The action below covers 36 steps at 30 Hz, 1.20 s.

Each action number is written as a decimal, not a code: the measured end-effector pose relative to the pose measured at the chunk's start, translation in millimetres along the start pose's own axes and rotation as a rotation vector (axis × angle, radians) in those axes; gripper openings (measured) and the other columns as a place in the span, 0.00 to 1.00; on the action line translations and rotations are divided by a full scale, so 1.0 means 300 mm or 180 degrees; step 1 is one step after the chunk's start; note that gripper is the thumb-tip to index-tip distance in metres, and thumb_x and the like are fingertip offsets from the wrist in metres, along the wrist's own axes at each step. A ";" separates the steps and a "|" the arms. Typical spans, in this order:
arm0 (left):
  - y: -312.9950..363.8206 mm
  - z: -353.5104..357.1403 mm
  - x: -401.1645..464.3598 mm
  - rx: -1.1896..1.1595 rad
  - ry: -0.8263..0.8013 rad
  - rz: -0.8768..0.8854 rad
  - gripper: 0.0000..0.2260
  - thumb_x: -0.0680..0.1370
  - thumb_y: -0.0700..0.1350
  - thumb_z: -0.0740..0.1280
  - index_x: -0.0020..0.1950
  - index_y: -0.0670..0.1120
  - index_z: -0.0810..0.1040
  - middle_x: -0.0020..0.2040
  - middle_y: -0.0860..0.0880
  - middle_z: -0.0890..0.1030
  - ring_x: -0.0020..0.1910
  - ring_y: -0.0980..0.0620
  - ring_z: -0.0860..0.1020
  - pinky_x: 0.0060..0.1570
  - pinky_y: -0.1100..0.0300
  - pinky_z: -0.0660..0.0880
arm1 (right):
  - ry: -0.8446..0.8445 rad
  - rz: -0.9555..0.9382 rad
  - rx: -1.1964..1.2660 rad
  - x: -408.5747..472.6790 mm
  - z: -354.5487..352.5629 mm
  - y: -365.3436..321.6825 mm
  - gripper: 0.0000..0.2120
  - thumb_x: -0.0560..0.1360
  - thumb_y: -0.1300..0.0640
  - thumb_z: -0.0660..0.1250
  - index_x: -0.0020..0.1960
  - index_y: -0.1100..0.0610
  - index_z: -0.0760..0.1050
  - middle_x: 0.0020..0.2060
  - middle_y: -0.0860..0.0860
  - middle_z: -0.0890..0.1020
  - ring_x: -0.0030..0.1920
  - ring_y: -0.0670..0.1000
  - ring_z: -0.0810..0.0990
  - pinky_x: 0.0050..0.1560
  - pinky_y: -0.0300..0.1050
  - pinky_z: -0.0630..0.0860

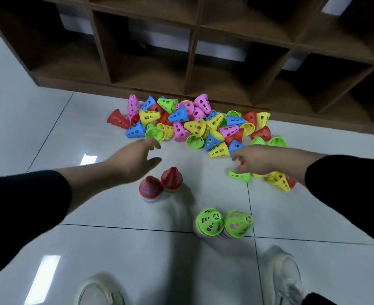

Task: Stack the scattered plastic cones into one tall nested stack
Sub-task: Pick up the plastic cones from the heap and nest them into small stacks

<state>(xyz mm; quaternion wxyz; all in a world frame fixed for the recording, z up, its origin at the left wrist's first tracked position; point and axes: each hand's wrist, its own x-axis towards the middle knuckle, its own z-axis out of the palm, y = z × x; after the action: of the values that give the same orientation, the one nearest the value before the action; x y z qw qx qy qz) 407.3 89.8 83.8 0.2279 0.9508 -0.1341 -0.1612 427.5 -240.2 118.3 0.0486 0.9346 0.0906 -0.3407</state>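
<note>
A loose pile of plastic cones point(195, 124) in pink, blue, green, yellow and red lies on the floor point(49, 119) in the upper middle of the frame, against a wooden shelf unit point(195, 51). The left hand point(135, 159), fingers spread and holding nothing, hovers just below the pile's left edge. The right hand point(256, 159) reaches down at the pile's lower right, fingertips touching a green cone point(240, 176); whether it grips is unclear. Four upright stacks stand lower: two red-topped stacks point(159, 183), two green-topped stacks point(224, 223).

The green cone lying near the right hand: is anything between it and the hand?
Nothing visible does. The right hand is directly over the green cone, fingertips at its edge; yellow cones lie beside it, not between.
</note>
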 end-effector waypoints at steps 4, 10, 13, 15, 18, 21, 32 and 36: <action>0.223 -0.096 0.196 0.0454 -0.0170 0.0146 0.21 0.80 0.56 0.64 0.72 0.52 0.68 0.64 0.46 0.77 0.57 0.45 0.77 0.57 0.49 0.77 | 0.0228 0.0086 0.0016 -0.085 -0.057 0.163 0.24 0.79 0.44 0.65 0.70 0.55 0.69 0.62 0.52 0.77 0.46 0.50 0.76 0.46 0.44 0.71; 0.493 0.050 0.408 0.1048 -0.0417 0.0398 0.21 0.82 0.52 0.62 0.74 0.50 0.65 0.64 0.43 0.76 0.55 0.42 0.76 0.48 0.56 0.73 | 0.0219 0.0302 0.0620 -0.084 0.104 0.363 0.23 0.77 0.42 0.66 0.67 0.51 0.71 0.49 0.48 0.77 0.46 0.51 0.75 0.45 0.44 0.74; 0.523 0.172 0.431 0.1138 -0.0567 0.0416 0.22 0.82 0.51 0.61 0.74 0.48 0.65 0.64 0.42 0.75 0.61 0.41 0.75 0.49 0.56 0.70 | 0.0331 0.0268 0.1204 -0.042 0.210 0.412 0.19 0.78 0.45 0.67 0.65 0.53 0.72 0.45 0.48 0.77 0.41 0.49 0.75 0.38 0.42 0.69; 0.519 0.258 0.443 0.1087 -0.0677 0.0340 0.22 0.82 0.52 0.62 0.74 0.48 0.64 0.64 0.42 0.75 0.62 0.41 0.74 0.53 0.55 0.71 | 0.0436 0.0368 0.1892 0.027 0.274 0.428 0.17 0.77 0.48 0.69 0.63 0.54 0.73 0.43 0.49 0.79 0.42 0.52 0.78 0.36 0.41 0.69; 0.492 0.377 0.464 0.0907 -0.0863 0.0196 0.22 0.81 0.54 0.62 0.74 0.49 0.64 0.64 0.43 0.75 0.63 0.42 0.74 0.56 0.52 0.72 | 0.0305 0.0684 0.3041 0.150 0.351 0.420 0.16 0.78 0.47 0.67 0.63 0.51 0.71 0.46 0.55 0.84 0.39 0.53 0.81 0.36 0.40 0.73; 0.469 0.452 0.496 0.0790 -0.0961 0.0037 0.25 0.81 0.54 0.62 0.76 0.51 0.60 0.64 0.44 0.74 0.62 0.41 0.75 0.55 0.51 0.72 | 0.0122 0.0886 0.3680 0.237 0.406 0.403 0.14 0.79 0.48 0.65 0.63 0.51 0.70 0.48 0.57 0.85 0.39 0.54 0.81 0.44 0.48 0.77; 0.447 0.567 0.707 0.1095 -0.0542 -0.0337 0.28 0.82 0.48 0.61 0.77 0.59 0.52 0.63 0.43 0.73 0.57 0.39 0.77 0.44 0.49 0.72 | -0.0609 0.0932 0.4120 0.379 0.509 0.391 0.07 0.79 0.50 0.63 0.52 0.53 0.72 0.34 0.48 0.78 0.35 0.51 0.73 0.39 0.42 0.71; 0.458 0.604 0.775 0.1180 -0.0509 -0.0134 0.29 0.80 0.43 0.61 0.76 0.59 0.53 0.59 0.43 0.75 0.51 0.38 0.79 0.39 0.51 0.70 | -0.0496 0.1046 0.4619 0.393 0.529 0.395 0.04 0.79 0.53 0.65 0.48 0.51 0.71 0.36 0.51 0.73 0.39 0.54 0.67 0.39 0.44 0.66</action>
<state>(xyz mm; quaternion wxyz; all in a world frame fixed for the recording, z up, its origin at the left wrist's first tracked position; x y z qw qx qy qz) 527.7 -175.3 -60.9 0.0342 0.9633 -0.1591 -0.2135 440.2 -364.3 -75.5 -0.5237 0.7065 -0.3014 -0.3684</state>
